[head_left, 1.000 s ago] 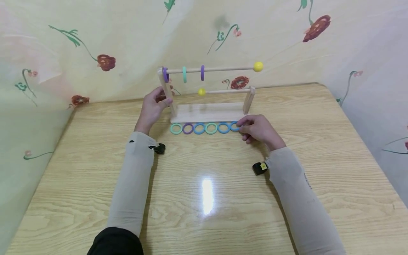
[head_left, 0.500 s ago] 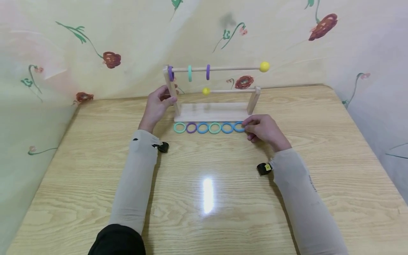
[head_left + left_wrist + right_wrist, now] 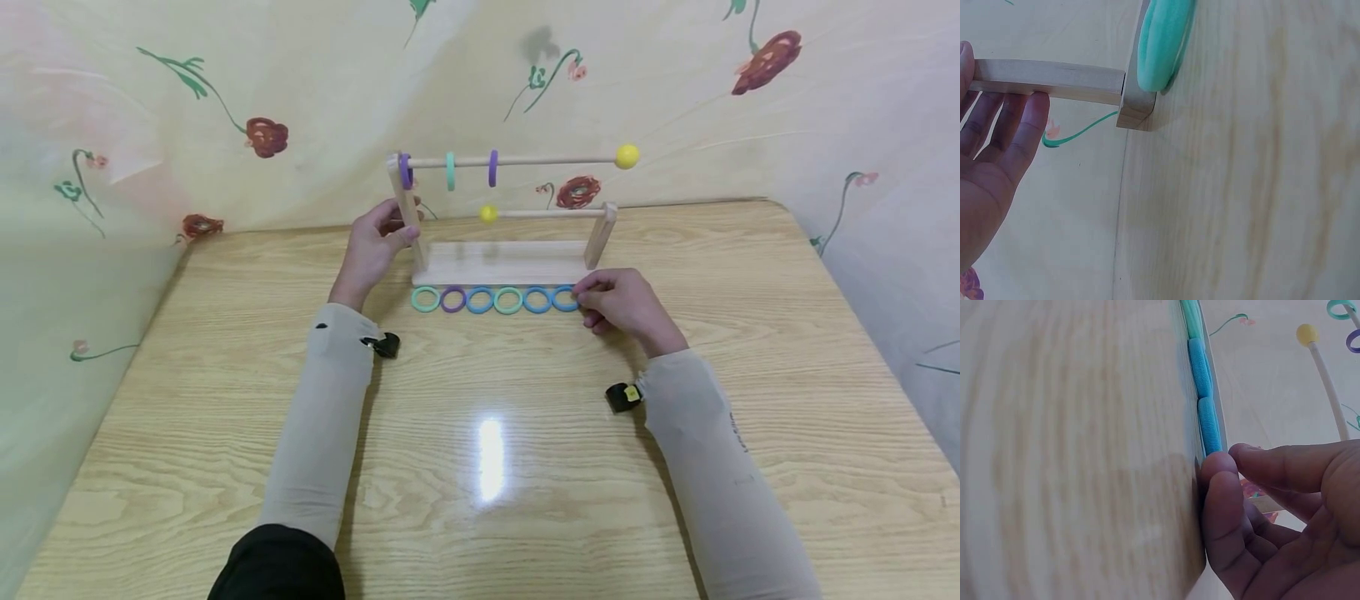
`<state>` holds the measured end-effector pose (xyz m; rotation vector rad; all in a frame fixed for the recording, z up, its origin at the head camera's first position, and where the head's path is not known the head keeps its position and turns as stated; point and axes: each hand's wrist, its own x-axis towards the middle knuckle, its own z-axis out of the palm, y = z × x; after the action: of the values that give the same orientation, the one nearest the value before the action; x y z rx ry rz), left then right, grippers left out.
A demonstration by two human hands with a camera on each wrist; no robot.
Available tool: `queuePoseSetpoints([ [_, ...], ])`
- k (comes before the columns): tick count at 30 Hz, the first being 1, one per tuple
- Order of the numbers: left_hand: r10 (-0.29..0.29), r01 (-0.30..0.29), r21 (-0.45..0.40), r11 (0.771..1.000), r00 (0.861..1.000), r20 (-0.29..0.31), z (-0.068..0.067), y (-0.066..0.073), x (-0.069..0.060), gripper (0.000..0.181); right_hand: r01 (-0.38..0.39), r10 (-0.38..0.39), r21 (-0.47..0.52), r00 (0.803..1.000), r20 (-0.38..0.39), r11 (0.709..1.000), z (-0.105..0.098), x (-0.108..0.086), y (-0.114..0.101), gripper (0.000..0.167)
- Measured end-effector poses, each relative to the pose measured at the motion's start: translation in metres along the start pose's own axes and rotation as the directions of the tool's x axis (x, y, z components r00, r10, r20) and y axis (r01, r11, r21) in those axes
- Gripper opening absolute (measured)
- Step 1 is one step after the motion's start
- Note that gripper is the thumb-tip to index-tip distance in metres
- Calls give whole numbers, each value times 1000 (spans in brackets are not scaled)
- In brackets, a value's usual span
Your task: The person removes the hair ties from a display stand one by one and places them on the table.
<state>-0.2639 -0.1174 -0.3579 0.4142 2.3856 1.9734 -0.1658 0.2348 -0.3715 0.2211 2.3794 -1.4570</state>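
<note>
My left hand (image 3: 369, 257) grips the left post (image 3: 406, 200) of a wooden stand; in the left wrist view, fingers (image 3: 1032, 122) lie against that post (image 3: 1079, 81). On the stand's upper rod hang a purple ring (image 3: 406, 172) by the post, a turquoise ring (image 3: 451, 172) and another purple ring (image 3: 492, 168). Several rings lie in a row along the base's front edge. My right hand (image 3: 628, 310) pinches the right edge of the rightmost blue ring (image 3: 556, 307), with thumb and forefinger at its end (image 3: 1210, 428) in the right wrist view.
A yellow ball (image 3: 627, 157) caps the upper rod, another (image 3: 488, 214) the lower rod, which runs from the right post (image 3: 601, 236). The stand's base (image 3: 502, 262) sits near the table's (image 3: 480, 375) back edge, before a flowered backdrop (image 3: 337, 100).
The head view has shifted slightly, moving the whole scene a little rightward in the picture. Both hands keep their places at the post and the blue ring.
</note>
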Motion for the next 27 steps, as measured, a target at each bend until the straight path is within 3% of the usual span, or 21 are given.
queuePoseSetpoints([
  [5, 0, 0, -1, 1000, 1000, -6, -1, -1, -1, 39, 23, -23, 37, 1000, 2, 999, -1, 1, 2, 24],
  [10, 3, -3, -4, 1000, 1000, -5, 0, -1, -1, 39, -10, 9, 114, 1000, 8, 993, -3, 2, 5, 27],
  [20, 23, -23, -6, 1000, 999, -22, -2, -4, -1, 38, -33, 30, 136, 999, 23, 990, -3, 6, -2, 28],
  [23, 35, -35, 2, 999, 999, -20, -2, -4, 0, 38, 15, -14, 148, 1000, -11, 989, -4, 2, -10, 29],
  [27, 40, -40, 2, 999, 999, -11, 0, -3, 1, 38, 155, -143, 197, 987, -74, 968, -3, -6, -33, 27],
])
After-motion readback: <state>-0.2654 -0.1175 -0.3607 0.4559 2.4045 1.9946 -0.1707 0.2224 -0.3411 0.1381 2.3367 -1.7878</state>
